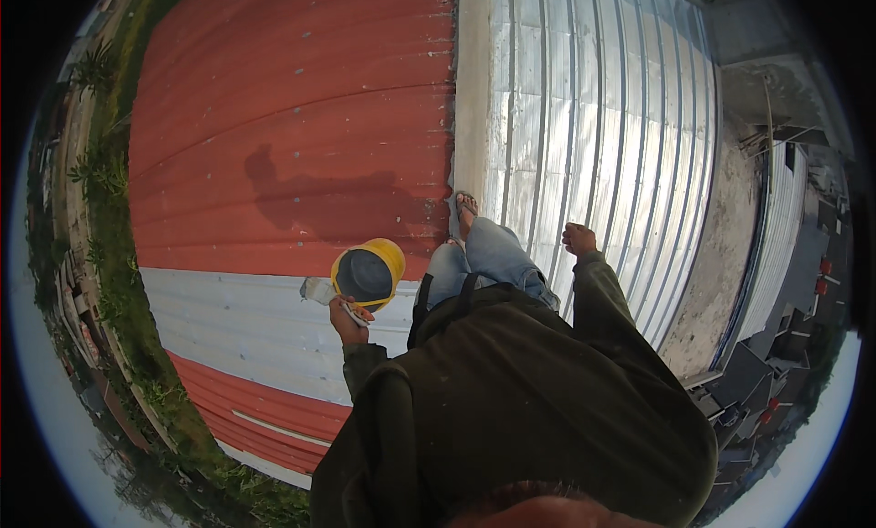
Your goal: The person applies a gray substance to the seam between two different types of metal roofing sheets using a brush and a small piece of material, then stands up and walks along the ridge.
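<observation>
My left hand (346, 324) is closed around a wide paintbrush (318, 291) whose pale, paint-coated bristles point left. Right beside that hand is a yellow bucket (400, 257), its inside grey; whether the same fingers also carry the bucket by its handle I cannot tell. Out to the right, my right hand (579, 240) hangs over the silvery roof with its fingers curled in and nothing visible in them.
Red roof sheeting (301, 99) spreads ahead and left, with a pale band (255, 313) crossing it. A concrete ledge (473, 99) under my foot divides it from ribbed metal roofing (620, 117). Greenery (114, 282) lies beyond the left roof edge.
</observation>
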Available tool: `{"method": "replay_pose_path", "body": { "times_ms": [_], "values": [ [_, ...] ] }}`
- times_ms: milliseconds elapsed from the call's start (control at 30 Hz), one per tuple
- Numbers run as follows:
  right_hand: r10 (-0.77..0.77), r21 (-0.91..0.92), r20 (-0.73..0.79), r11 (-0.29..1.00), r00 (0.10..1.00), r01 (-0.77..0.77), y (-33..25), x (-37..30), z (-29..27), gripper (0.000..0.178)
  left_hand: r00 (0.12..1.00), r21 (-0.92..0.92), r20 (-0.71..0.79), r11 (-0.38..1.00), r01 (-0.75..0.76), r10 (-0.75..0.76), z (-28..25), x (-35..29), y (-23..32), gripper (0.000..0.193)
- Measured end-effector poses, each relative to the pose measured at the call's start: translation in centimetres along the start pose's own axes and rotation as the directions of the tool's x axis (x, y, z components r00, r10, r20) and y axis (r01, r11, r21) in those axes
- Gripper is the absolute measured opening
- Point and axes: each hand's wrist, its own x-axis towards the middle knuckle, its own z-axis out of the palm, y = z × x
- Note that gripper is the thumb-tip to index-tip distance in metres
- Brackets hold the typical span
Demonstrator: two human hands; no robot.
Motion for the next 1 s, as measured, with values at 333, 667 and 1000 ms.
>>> {"method": "replay_pose_path", "body": {
  "times_ms": [333, 667, 1000],
  "values": [
    [0.101, 0.118, -0.114, 0.989, 0.988, -0.087, 0.8, 0.5, -0.8, 0.026, 0.999, 0.064, -0.039, 0.998, -0.023, 0.026, 3.9, 2.9, 2.7, 0.019],
    [0.157, 0.170, -0.093, 0.976, 0.983, -0.140, -1.7, 3.0, -3.6, 0.025, 0.998, 0.099, -0.017, 0.993, -0.057, 0.059, 8.2, 5.6, 5.7, 0.020],
    [0.054, 0.132, -0.162, 0.991, 0.985, -0.032, -10.8, 8.1, -4.1, 0.026, 0.997, 0.084, -0.012, 0.994, -0.072, 0.073, 14.7, 8.4, 7.8, 0.018]
  ]
}}
